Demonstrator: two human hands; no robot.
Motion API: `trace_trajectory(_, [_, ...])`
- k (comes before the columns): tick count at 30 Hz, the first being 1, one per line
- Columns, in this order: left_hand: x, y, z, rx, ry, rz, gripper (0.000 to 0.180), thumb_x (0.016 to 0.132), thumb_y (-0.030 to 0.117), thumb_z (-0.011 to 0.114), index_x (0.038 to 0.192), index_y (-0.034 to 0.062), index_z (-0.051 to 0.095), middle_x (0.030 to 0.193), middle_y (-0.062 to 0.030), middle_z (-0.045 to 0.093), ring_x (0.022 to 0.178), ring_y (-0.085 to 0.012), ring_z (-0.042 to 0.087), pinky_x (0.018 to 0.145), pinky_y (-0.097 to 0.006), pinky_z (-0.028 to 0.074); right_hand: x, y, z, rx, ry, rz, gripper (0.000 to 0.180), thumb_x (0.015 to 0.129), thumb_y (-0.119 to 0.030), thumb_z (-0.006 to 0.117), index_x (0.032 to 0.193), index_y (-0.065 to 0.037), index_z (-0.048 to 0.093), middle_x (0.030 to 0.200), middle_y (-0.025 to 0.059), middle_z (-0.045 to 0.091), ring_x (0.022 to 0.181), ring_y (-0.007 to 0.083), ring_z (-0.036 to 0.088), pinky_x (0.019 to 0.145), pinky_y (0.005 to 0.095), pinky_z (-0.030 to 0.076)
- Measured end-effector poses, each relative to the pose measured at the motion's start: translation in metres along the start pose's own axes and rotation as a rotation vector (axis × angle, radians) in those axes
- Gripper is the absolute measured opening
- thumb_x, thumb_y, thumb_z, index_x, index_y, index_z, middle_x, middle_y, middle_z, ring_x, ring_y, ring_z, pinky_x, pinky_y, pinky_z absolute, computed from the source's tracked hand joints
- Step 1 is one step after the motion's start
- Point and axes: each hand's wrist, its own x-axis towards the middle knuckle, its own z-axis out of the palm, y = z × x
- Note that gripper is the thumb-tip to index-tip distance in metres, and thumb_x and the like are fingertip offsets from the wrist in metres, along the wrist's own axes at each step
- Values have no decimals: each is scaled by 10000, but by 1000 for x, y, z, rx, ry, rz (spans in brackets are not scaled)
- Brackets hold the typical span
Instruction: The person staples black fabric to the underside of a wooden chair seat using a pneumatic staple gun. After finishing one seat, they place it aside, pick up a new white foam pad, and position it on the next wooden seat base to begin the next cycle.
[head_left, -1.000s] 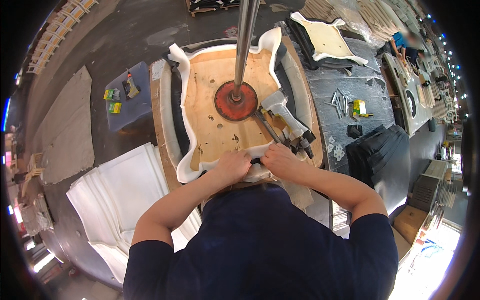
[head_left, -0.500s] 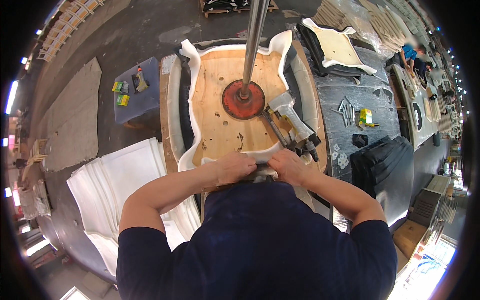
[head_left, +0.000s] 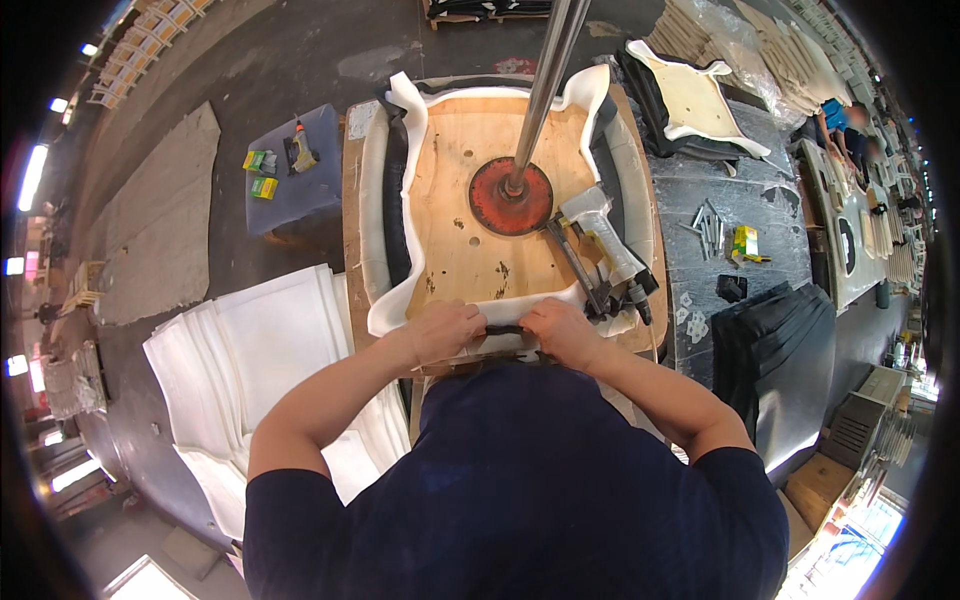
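Note:
At the near edge of a wooden panel (head_left: 450,200), both my hands are closed on the dark fabric edge (head_left: 503,330) beside the white padding. My left hand (head_left: 445,332) pinches it left of the middle. A short way to its right, my right hand (head_left: 562,333) grips the same edge, fingertips pressed together. White padding (head_left: 397,300) curls up around the panel, with dark material behind it at the sides. A red round plate (head_left: 511,196) on a metal rod (head_left: 548,85) rests on the panel. Right of my right hand lies a staple gun (head_left: 605,245), untouched.
Stacked white sheets (head_left: 255,350) lie at left, near a blue-grey block (head_left: 290,195) bearing another tool and small boxes. On the right, a plastic-covered table (head_left: 690,180) holds metal pieces, a yellow-green box (head_left: 746,244) and black fabric (head_left: 770,345). People work at far right.
Both hands have shifted left along the panel's near edge, still closed on the fabric. More of the dark strip shows between them. The whole scene sits slightly farther right in view.

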Motion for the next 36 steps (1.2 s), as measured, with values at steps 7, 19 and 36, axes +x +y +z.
trace_trajectory(7, [-24,17,7,78,120,102,159,945,146,681,1096,106,651,1013,-110,664,1018,-352,682,824,-477,560,-3,-3,-14,13,-69,-23,249,837,-64,745,1086,-75,753,1014,103,715,1021,353,715,878,464,592])
trace_trajectory(19, [-71,71,61,-1665,591,-1010,561,1100,578,671,1023,29,753,744,-31,673,526,-148,580,481,-345,499,53,-47,47,96,68,-136,177,861,-100,717,1027,-77,774,941,118,729,949,345,725,852,453,598])
trace_trajectory(36, [-16,22,21,-1411,91,-1293,442,1045,408,521,925,31,717,646,-50,541,549,-250,550,589,-469,533,47,-66,67,-73,130,1,113,845,-68,701,955,-77,726,962,106,702,966,327,715,835,442,605])
